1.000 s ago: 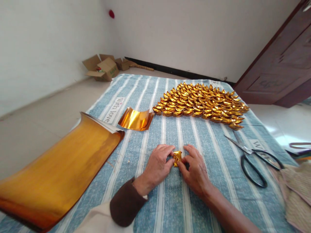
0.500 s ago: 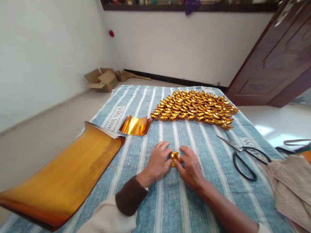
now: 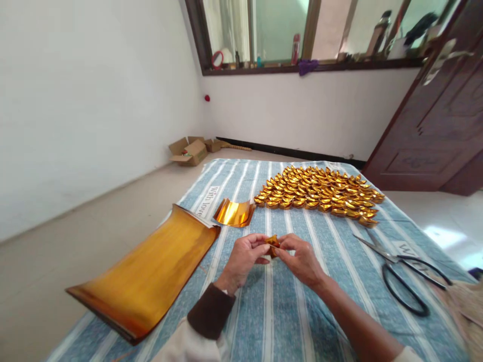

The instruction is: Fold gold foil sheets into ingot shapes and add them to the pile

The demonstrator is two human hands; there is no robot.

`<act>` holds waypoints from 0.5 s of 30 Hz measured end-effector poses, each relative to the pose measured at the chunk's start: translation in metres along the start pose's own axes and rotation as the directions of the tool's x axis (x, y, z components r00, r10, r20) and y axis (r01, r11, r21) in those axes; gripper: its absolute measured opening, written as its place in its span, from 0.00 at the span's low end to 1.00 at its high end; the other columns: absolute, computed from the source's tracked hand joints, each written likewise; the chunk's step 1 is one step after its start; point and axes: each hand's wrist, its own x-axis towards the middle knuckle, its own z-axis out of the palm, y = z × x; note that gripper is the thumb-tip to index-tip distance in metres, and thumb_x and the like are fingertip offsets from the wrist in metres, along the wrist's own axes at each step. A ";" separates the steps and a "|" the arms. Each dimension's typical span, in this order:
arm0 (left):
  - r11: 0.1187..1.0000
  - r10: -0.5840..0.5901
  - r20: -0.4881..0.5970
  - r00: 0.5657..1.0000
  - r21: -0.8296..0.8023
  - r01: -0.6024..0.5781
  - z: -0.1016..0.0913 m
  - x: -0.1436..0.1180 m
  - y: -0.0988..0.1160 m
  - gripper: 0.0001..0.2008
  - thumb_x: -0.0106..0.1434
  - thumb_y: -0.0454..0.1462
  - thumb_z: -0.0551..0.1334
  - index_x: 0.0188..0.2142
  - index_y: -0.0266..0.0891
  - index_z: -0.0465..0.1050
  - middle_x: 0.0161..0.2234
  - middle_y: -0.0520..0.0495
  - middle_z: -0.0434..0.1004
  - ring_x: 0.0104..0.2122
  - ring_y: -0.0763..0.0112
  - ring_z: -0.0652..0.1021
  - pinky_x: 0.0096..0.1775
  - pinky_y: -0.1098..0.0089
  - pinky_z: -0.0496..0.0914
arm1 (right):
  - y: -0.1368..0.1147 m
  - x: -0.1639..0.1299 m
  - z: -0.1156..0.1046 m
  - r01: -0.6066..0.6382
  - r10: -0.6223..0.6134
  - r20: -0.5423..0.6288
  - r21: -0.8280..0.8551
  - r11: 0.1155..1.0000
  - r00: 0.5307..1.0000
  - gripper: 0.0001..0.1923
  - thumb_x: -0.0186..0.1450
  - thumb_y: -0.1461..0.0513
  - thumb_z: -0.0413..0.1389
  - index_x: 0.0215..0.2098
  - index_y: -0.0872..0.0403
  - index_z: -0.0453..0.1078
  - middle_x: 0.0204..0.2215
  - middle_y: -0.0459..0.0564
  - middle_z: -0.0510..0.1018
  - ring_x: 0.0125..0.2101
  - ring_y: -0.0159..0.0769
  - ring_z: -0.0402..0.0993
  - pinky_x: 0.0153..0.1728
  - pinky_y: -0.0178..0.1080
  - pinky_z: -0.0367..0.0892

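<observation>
A small folded piece of gold foil paper (image 3: pixel 272 242) is pinched between my two hands, just above the striped cloth. My left hand (image 3: pixel 245 256) grips its left side between thumb and fingers. On the other side, the thumb and fingers of my right hand (image 3: pixel 302 259) close on its right edge. Beyond my hands, many folded gold paper ingots (image 3: pixel 320 193) stand in close rows. A short stack of curled gold foil sheets (image 3: pixel 234 213) lies ahead and to the left. Nearer on the left is a large stack of gold paper (image 3: pixel 147 274).
Black-handled scissors (image 3: pixel 396 261) lie at the right of the table's blue and white striped cloth (image 3: pixel 260 322), beside a beige cloth (image 3: pixel 466 306). Cardboard boxes (image 3: pixel 192 152) stand on the floor by the far wall. A brown door (image 3: pixel 426 120) is at the right.
The gold foil piece has been lifted off the cloth and is now gripped from both sides. My view has tilted up, bringing the window and its sill into sight.
</observation>
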 end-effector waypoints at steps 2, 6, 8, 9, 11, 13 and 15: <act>0.999 0.010 -0.041 0.999 -0.051 -0.012 -0.005 0.002 -0.001 0.12 0.50 0.38 0.68 0.35 0.35 0.75 0.33 0.44 0.81 0.31 0.66 0.81 0.28 0.72 0.73 | 0.000 0.007 0.005 0.021 -0.021 0.012 0.010 1.000 1.000 0.11 0.63 0.60 0.57 0.23 0.52 0.70 0.31 0.49 0.77 0.34 0.36 0.75 0.37 0.39 0.69; 0.996 0.018 -0.077 0.997 -0.088 -0.025 -0.008 0.007 -0.006 0.12 0.51 0.37 0.68 0.35 0.35 0.74 0.34 0.43 0.81 0.32 0.66 0.81 0.26 0.74 0.73 | 0.003 0.011 0.015 0.012 -0.012 -0.036 0.020 1.000 0.999 0.11 0.62 0.59 0.58 0.23 0.52 0.70 0.32 0.50 0.77 0.35 0.37 0.75 0.36 0.39 0.70; 0.995 0.012 -0.091 0.996 -0.097 -0.021 -0.008 0.009 -0.008 0.12 0.52 0.37 0.68 0.35 0.35 0.75 0.35 0.43 0.81 0.32 0.66 0.81 0.26 0.75 0.73 | 0.005 0.010 0.019 -0.006 0.008 -0.065 0.035 0.999 0.998 0.10 0.62 0.58 0.58 0.24 0.53 0.70 0.33 0.51 0.77 0.36 0.38 0.75 0.36 0.39 0.70; 0.995 0.008 -0.096 0.995 -0.101 -0.018 -0.008 0.010 -0.009 0.12 0.52 0.37 0.68 0.35 0.34 0.75 0.35 0.43 0.81 0.32 0.66 0.81 0.26 0.75 0.73 | 0.006 0.010 0.020 -0.017 0.020 -0.075 0.045 0.999 0.997 0.11 0.62 0.58 0.58 0.24 0.53 0.71 0.33 0.51 0.77 0.36 0.38 0.75 0.36 0.39 0.70; 0.994 0.001 -0.103 0.995 -0.109 -0.012 -0.007 0.011 -0.010 0.12 0.52 0.38 0.68 0.36 0.35 0.75 0.34 0.43 0.81 0.32 0.66 0.80 0.27 0.75 0.74 | 0.007 0.009 0.023 -0.043 0.048 -0.080 0.072 0.997 0.996 0.11 0.62 0.57 0.58 0.24 0.53 0.71 0.34 0.52 0.77 0.36 0.38 0.75 0.35 0.39 0.71; 0.993 0.001 -0.112 0.994 -0.117 -0.015 -0.005 0.011 -0.011 0.12 0.51 0.38 0.69 0.35 0.35 0.76 0.33 0.45 0.81 0.32 0.67 0.80 0.28 0.74 0.74 | 0.008 0.009 0.024 -0.074 0.083 -0.073 0.110 0.991 0.994 0.10 0.62 0.56 0.58 0.26 0.52 0.73 0.36 0.52 0.77 0.36 0.37 0.75 0.35 0.39 0.71; 0.992 0.005 -0.118 0.993 -0.126 -0.020 -0.004 0.011 -0.011 0.12 0.51 0.38 0.69 0.35 0.35 0.76 0.32 0.46 0.80 0.31 0.68 0.79 0.29 0.73 0.75 | 0.008 0.009 0.025 -0.107 0.117 -0.060 0.152 0.983 0.991 0.10 0.62 0.56 0.58 0.28 0.52 0.74 0.37 0.52 0.77 0.37 0.37 0.75 0.36 0.39 0.71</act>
